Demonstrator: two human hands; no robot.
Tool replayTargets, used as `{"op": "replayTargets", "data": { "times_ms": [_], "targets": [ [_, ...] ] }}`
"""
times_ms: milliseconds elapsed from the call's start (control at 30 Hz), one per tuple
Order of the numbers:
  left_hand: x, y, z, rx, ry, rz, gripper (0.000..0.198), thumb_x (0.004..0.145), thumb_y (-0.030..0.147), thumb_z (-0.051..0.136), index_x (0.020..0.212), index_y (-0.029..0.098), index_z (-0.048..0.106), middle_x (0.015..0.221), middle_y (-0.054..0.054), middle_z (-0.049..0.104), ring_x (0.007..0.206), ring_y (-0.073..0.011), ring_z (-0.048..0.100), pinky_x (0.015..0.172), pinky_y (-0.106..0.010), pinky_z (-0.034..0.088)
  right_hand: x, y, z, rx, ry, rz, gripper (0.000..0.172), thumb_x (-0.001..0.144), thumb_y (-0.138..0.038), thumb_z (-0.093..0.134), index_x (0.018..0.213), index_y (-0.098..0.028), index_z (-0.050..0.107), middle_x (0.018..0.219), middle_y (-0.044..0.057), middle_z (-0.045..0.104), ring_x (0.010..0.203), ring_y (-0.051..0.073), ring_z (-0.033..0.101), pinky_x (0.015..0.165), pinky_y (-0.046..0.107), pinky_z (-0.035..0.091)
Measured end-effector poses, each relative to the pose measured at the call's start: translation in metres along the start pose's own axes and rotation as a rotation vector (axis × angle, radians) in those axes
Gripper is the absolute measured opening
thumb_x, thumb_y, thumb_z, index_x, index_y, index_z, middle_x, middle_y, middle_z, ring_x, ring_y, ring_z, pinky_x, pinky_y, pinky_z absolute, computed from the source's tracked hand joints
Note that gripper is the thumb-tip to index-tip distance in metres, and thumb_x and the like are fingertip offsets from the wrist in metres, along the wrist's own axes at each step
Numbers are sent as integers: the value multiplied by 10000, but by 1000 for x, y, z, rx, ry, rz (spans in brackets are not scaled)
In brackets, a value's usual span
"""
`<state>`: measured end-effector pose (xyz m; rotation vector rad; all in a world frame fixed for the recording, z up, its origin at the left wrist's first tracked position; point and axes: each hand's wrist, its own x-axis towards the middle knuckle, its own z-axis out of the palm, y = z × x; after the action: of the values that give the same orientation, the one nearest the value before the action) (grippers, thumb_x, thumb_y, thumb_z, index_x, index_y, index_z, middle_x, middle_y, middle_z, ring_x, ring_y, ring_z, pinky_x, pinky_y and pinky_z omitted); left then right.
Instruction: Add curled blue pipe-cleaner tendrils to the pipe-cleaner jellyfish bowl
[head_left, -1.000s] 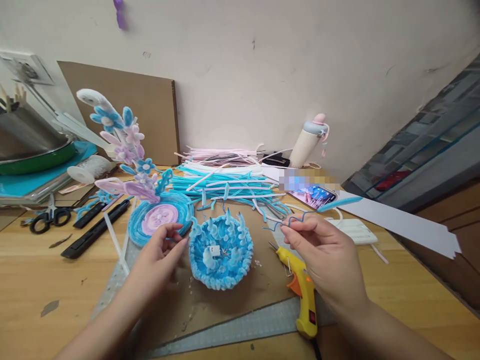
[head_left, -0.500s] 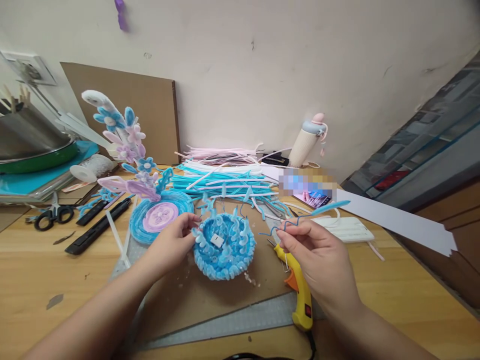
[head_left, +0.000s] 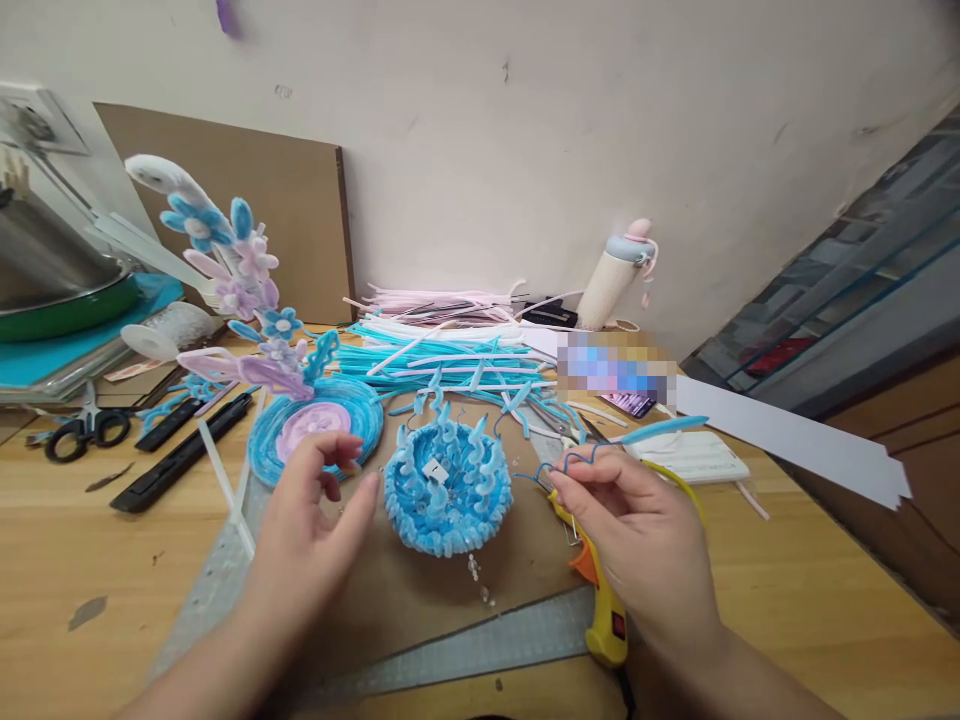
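A blue pipe-cleaner bowl (head_left: 448, 492) with curled spikes and a small white piece inside rests on a brown cardboard sheet (head_left: 420, 590). My left hand (head_left: 311, 520) hovers just left of the bowl, fingers apart, holding nothing. My right hand (head_left: 637, 530) is right of the bowl and pinches a bent blue pipe cleaner (head_left: 600, 450) whose fuzzy end points right. Under my right hand lies a yellow glue gun (head_left: 604, 610).
A blue and pink disc with a flower stem (head_left: 315, 425) stands behind my left hand. Loose blue, white and pink pipe cleaners (head_left: 450, 355) are piled at the back. Scissors (head_left: 75, 435), black tools (head_left: 180, 450), a phone (head_left: 630, 402) and a white strip (head_left: 795, 440) lie around.
My left hand has let go of the bowl's rim and drawn back to the left, fingers spread. The bowl now sits free. My right hand keeps the bent pipe cleaner.
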<state>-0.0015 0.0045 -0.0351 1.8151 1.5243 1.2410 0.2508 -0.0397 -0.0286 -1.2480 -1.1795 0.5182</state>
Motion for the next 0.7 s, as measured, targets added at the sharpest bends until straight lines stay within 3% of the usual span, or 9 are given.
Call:
{"op": "replayTargets", "data": {
  "times_ms": [167, 267, 333, 433, 500, 633, 700],
  "targets": [
    [-23, 2, 0, 137, -65, 471, 156, 829, 89, 566, 910, 216, 530, 924, -18, 521, 902, -181, 523, 788, -314, 427, 1, 3, 5, -11, -34, 49, 72, 766, -194, 721, 718, -226, 679, 765, -5, 636, 710, 140, 617, 616, 247, 521],
    [-38, 19, 0, 90, -81, 591, 281, 810, -9, 558, 977, 217, 562, 953, -23, 566, 889, -163, 555, 798, -304, 445, 1, 2, 6, 10, -13, 80, 68, 769, -205, 729, 732, -227, 676, 795, -6, 637, 732, 135, 621, 644, 245, 523],
    [-44, 34, 0, 9, -201, 492, 359, 841, 9, 527, 1094, 262, 551, 945, -15, 606, 852, -152, 593, 764, -286, 472, 2, -2, 6, 17, 12, 63, 76, 767, -194, 735, 740, -232, 675, 807, -8, 642, 768, 135, 627, 688, 247, 529],
    [-46, 56, 6, -288, -610, 79, 511, 911, 146, 453, 1359, 360, 331, 811, 37, 608, 609, -106, 559, 535, -222, 439, 4, -8, 4, 8, 49, 28, 83, 763, -184, 741, 744, -233, 677, 812, -7, 646, 795, 142, 631, 732, 263, 535],
    [-43, 65, 12, -453, -763, -161, 603, 914, 207, 442, 1439, 364, 191, 781, 48, 602, 532, -88, 502, 484, -214, 393, 8, -11, 3, -9, 73, 19, 80, 756, -199, 749, 738, -229, 677, 809, -4, 646, 792, 149, 632, 750, 281, 540],
    [-36, 72, 29, -577, -768, -365, 783, 876, 244, 473, 1487, 351, -5, 838, 27, 607, 515, -82, 477, 491, -231, 409, 15, -15, 0, -32, 103, 16, 90, 747, -236, 762, 741, -227, 673, 771, -8, 629, 751, 153, 629, 760, 307, 548],
    [-34, 73, 34, -583, -780, -395, 766, 868, 252, 479, 1480, 365, 32, 841, 27, 589, 499, -82, 475, 464, -225, 406, 17, -16, -1, -32, 111, 10, 92, 744, -237, 761, 737, -228, 670, 755, -12, 618, 742, 154, 630, 754, 308, 553]
  ]
}}
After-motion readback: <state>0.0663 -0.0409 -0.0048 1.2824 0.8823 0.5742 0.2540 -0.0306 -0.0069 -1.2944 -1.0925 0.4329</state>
